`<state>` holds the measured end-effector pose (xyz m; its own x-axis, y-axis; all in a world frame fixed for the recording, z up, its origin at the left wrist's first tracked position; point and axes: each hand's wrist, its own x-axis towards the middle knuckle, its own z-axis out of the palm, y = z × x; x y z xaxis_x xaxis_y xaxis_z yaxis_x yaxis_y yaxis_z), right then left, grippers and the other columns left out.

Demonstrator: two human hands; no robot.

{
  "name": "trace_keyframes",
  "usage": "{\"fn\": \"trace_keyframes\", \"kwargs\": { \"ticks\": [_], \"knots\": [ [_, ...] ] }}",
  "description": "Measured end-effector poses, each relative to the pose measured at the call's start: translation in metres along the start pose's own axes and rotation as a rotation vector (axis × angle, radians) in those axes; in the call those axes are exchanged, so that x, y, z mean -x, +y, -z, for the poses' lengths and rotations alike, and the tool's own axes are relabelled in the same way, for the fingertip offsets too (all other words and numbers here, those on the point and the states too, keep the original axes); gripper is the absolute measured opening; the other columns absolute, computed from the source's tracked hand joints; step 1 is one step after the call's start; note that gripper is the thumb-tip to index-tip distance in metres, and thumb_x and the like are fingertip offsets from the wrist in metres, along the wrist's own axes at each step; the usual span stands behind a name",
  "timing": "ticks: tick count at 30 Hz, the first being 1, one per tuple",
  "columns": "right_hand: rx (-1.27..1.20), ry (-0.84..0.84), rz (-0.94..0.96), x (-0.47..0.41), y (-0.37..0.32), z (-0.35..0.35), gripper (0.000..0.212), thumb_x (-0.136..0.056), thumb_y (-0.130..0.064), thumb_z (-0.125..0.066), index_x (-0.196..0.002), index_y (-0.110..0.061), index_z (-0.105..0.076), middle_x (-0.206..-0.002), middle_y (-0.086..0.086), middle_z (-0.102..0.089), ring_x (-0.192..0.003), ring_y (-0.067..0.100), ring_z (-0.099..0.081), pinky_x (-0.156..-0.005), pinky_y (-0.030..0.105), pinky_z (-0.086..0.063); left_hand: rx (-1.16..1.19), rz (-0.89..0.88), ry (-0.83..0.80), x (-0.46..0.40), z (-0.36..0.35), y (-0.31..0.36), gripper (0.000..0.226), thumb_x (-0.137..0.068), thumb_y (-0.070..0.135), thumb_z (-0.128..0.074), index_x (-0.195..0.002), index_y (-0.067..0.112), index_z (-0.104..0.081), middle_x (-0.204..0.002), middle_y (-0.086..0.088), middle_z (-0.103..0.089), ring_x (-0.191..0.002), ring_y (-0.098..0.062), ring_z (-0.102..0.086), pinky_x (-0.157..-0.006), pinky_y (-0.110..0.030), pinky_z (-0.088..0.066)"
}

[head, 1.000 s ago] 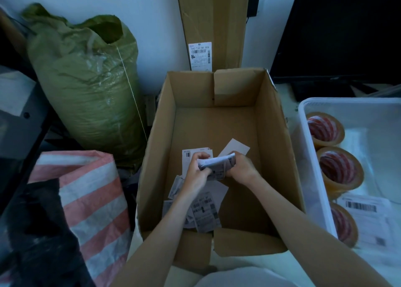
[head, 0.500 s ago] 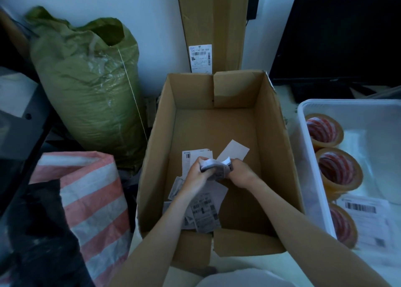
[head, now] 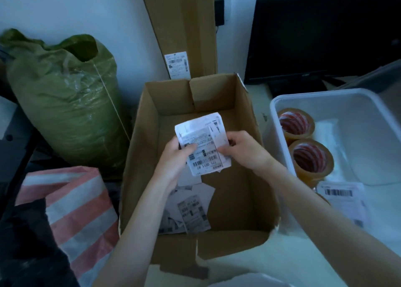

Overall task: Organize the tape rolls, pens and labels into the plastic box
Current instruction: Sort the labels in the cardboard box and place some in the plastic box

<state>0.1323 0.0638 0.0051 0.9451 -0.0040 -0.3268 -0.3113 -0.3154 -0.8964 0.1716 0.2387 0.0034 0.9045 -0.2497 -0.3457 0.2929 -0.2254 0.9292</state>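
Both hands hold a stack of white shipping labels (head: 201, 143) above the open cardboard box (head: 143, 156). My left hand (head: 175, 160) grips the stack's left edge, thumb on top. My right hand (head: 243, 150) pinches its right edge. More loose labels (head: 191, 213) lie on the box floor below my left forearm. To the right stands the clear plastic box (head: 277, 130). It holds two upright brown tape rolls (head: 295, 124) (head: 310, 158) and a barcode label (head: 342, 200) by its near wall. No pens are in sight.
A green sack (head: 65, 95) stands left of the cardboard box, with a red-and-white striped bag (head: 73, 210) in front of it. A tall flat carton (head: 182, 26) leans on the wall behind. A black monitor (head: 325, 30) sits behind the plastic box.
The label stack has risen from near the box floor to above the box's middle. It has turned flat-on so its printed face shows. Both hands came up with it.
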Motion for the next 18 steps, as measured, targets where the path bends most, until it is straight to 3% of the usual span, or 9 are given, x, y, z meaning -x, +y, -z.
{"fn": "trace_keyframes", "kwargs": {
  "ticks": [5,8,10,12,15,18],
  "knots": [
    [-0.090,0.034,-0.030,0.046,0.018,0.057,0.013,-0.094,-0.012,-0.056,-0.102,-0.013,-0.066,-0.101,0.000,-0.072,-0.087,0.008,-0.070,-0.075,0.026,-0.055,-0.230,-0.122,-0.107,0.019,-0.051,0.030,0.025,-0.092,0.016,-0.062,-0.109,0.033,-0.057,-0.097,0.026,-0.060,-0.085,0.008,-0.059,-0.057,-0.014,-0.048],
    [-0.099,0.083,-0.056,0.075,0.039,0.089,0.013,-0.095,-0.009,-0.055,-0.098,-0.004,-0.067,-0.085,-0.002,-0.071,-0.062,-0.001,-0.062,-0.056,0.015,-0.046,-0.261,-0.156,-0.155,0.030,-0.096,0.033,0.026,-0.090,0.017,-0.064,-0.111,0.032,-0.058,-0.097,0.024,-0.062,-0.084,0.008,-0.061,-0.060,-0.014,-0.050],
    [-0.078,0.115,-0.085,0.095,0.053,0.110,0.014,-0.095,-0.008,-0.054,-0.093,-0.006,-0.068,-0.078,0.003,-0.069,-0.053,0.007,-0.051,-0.048,0.016,-0.040,-0.228,-0.163,-0.187,0.037,-0.126,0.032,0.027,-0.089,0.015,-0.065,-0.110,0.029,-0.058,-0.099,0.021,-0.065,-0.086,0.008,-0.063,-0.059,-0.011,-0.050],
    [-0.079,0.126,-0.095,0.113,0.065,0.131,0.017,-0.095,-0.005,-0.053,-0.088,-0.010,-0.068,-0.076,0.006,-0.070,-0.056,0.014,-0.051,-0.050,0.021,-0.042,-0.214,-0.165,-0.198,0.044,-0.154,0.032,0.027,-0.087,0.016,-0.068,-0.109,0.028,-0.057,-0.099,0.019,-0.065,-0.088,0.005,-0.064,-0.061,-0.011,-0.050],
    [-0.026,0.131,-0.117,0.139,0.084,0.166,0.025,-0.094,-0.002,-0.053,-0.080,-0.017,-0.067,-0.060,-0.007,-0.068,-0.050,0.009,-0.052,-0.050,0.020,-0.045,-0.222,-0.192,-0.198,0.051,-0.195,0.031,0.029,-0.087,0.020,-0.069,-0.109,0.025,-0.051,-0.100,0.016,-0.066,-0.087,0.005,-0.064,-0.069,-0.016,-0.053],
    [0.076,0.149,-0.159,0.159,0.106,0.198,0.017,-0.093,-0.004,-0.054,-0.088,-0.008,-0.070,-0.062,-0.006,-0.067,-0.051,0.010,-0.051,-0.049,0.022,-0.041,-0.270,-0.211,-0.276,0.051,-0.231,0.029,0.032,-0.088,0.016,-0.067,-0.114,0.022,-0.050,-0.102,0.010,-0.068,-0.091,-0.002,-0.066,-0.077,-0.024,-0.054]
  ]
}}
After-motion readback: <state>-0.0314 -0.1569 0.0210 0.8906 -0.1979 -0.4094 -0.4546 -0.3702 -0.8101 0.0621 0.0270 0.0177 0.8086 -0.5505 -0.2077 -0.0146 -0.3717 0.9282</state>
